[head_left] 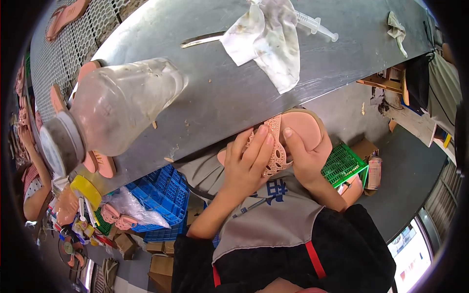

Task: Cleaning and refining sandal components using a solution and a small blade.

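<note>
Over my lap, at the near edge of the metal table, I hold a pink sandal (302, 128) with a broad cut-out strap (277, 155) dotted with small studs. My left hand (251, 158) is closed on the strap side, its fingers lying over the strap. On the other side, my right hand (309, 155) grips the sole, its thumb on the insole beside the strap. The fingers beneath the sole are hidden. A stained white cloth (276, 53) lies on the table beyond the sandal, with a clear syringe (317, 26) and a thin metal strip (201, 40) beside it.
A large clear plastic bottle (122, 102) stands on the metal table (195, 117) at left. Pink soles (105, 165) lie behind it, near a mesh belt (68, 56). Below are a blue crate (163, 198) and a green crate (343, 163). Another person's arm (36, 195) shows far left.
</note>
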Available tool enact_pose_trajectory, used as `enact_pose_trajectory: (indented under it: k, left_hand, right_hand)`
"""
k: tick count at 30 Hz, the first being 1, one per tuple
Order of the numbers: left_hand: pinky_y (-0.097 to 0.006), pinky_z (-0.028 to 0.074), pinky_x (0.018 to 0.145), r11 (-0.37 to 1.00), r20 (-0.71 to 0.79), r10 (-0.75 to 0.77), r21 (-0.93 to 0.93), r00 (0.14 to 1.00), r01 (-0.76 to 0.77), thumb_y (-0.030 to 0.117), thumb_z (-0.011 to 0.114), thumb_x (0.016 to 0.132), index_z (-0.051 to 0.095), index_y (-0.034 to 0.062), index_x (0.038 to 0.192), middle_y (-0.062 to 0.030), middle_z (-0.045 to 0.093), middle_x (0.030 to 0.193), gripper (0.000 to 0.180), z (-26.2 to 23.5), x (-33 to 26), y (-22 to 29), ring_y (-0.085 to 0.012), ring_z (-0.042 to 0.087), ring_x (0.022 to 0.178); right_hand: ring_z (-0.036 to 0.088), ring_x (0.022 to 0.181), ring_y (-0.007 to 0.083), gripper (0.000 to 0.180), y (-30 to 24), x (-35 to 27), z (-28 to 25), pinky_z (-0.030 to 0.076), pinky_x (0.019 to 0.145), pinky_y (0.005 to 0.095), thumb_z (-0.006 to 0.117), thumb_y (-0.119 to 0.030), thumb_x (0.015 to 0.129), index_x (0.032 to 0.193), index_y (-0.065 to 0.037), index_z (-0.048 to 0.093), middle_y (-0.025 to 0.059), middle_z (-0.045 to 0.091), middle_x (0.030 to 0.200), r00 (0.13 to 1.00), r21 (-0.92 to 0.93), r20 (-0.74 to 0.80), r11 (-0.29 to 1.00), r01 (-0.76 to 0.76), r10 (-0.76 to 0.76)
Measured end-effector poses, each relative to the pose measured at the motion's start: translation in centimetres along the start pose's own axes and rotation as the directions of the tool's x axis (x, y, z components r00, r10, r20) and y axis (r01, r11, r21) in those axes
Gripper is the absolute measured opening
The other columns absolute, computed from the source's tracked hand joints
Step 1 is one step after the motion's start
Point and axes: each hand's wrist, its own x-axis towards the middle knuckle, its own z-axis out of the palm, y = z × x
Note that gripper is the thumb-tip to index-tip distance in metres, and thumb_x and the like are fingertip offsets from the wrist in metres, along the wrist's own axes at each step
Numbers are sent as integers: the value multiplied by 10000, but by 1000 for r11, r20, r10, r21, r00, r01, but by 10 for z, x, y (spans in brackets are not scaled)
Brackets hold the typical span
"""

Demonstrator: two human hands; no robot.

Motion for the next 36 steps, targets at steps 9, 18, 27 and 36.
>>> enact_pose_trajectory:
  k: [9,18,27,36]
  left_hand:
    - [-424,495,875,996,-130,-21,-88,991,10,215,826,728,582,85,1311,-103,574,1398,645,1,2,-4,-356,568,1160]
    - [-407,506,887,992,-134,-12,-127,991,-6,222,824,723,621,122,1279,-52,614,1358,601,1,1,-10,-336,570,1155]
    - [-405,493,938,979,-159,-41,-203,986,8,213,824,706,637,136,1268,-49,614,1361,598,4,-4,-13,-335,561,1162]
    - [-392,477,957,969,-156,-52,-245,986,12,230,817,727,644,164,1255,-23,633,1335,560,3,1,-16,-258,595,1132]
  right_hand:
    - [661,889,132,209,-6,2,10,519,781,254,707,6,888,1083,61,655,98,705,987,995,-49,-72,997,59,-63]
    - [669,874,138,210,-6,0,9,528,777,263,696,14,885,1087,62,662,104,711,987,997,-73,-68,997,33,-38]
    - [683,883,148,226,-12,-3,8,535,787,271,700,21,876,1095,66,666,116,720,999,997,-176,-35,982,69,-76]
    - [671,804,174,198,-12,4,13,522,719,271,689,39,862,1053,78,658,128,691,920,992,-172,-30,978,118,-125]
